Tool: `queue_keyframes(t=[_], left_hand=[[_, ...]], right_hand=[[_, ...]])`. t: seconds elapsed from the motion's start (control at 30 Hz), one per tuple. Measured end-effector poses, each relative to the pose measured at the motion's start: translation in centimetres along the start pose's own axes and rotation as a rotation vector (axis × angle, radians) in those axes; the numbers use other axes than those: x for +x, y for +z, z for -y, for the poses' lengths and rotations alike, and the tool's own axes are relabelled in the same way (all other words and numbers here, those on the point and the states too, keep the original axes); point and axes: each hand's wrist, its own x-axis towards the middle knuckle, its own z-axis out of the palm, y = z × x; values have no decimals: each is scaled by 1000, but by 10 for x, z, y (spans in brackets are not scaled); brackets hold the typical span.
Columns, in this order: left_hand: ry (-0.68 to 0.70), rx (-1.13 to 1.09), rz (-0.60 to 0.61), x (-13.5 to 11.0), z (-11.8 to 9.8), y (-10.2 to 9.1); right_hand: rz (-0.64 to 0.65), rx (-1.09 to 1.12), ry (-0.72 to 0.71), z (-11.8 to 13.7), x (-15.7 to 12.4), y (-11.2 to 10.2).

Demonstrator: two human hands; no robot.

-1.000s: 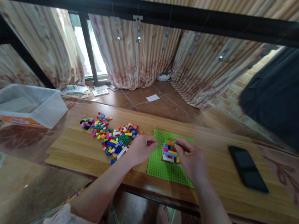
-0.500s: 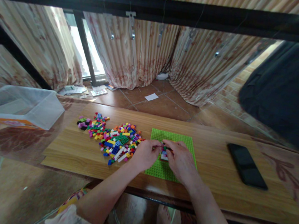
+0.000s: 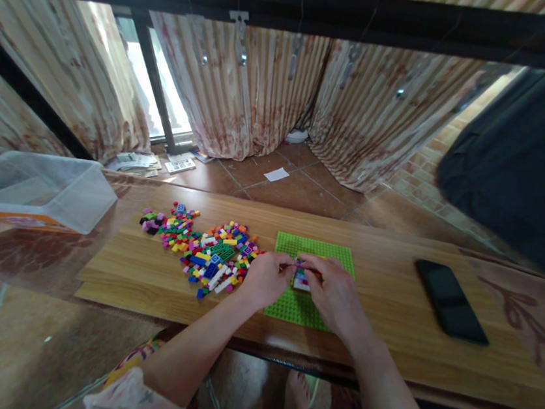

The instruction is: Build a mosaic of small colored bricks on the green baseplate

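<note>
A green studded baseplate [image 3: 306, 315] lies on the wooden board, and a small block of coloured bricks [image 3: 302, 282] stands on it, partly covered by my fingers. My left hand [image 3: 268, 279] reaches in over the plate's left edge, its thumb and fingertips pinched at the far side of that block. Opposite it, my right hand [image 3: 330, 288] curls over the block's right side, fingertips meeting the left ones. Whatever is pinched between them is too small to make out. Left of the hands spreads a pile of loose toy bricks [image 3: 217, 257] in many colours.
A black phone [image 3: 451, 300] lies on the wooden board [image 3: 384, 348] to the right. At far left is a clear plastic bin [image 3: 71, 195] with an orange label. Beyond the table are a dark horizontal rail [image 3: 294, 10], curtains [image 3: 259, 98] and papers on the tiled floor.
My right hand has shifted slightly, so more of the brick block shows beneath it. The left hand stays pinched in nearly the same place. The whole view has tilted a little.
</note>
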Motion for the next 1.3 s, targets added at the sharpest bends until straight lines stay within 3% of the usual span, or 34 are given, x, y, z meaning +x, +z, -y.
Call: queue_keyframes(t=[0.23,0.43,0.9,1.3], left_hand=[[-3,-24,-12,2,0,1],[27,-76,-17,3,3,4],[174,156,-9,2,3,1],[158,215,-47,3,1,5]], right_hand=[[-56,7,27,-1,1,-1],[-16,10,23,-2,0,0],[-14,-39,79,2,6,1],[-21,9,62,-5,6,3]])
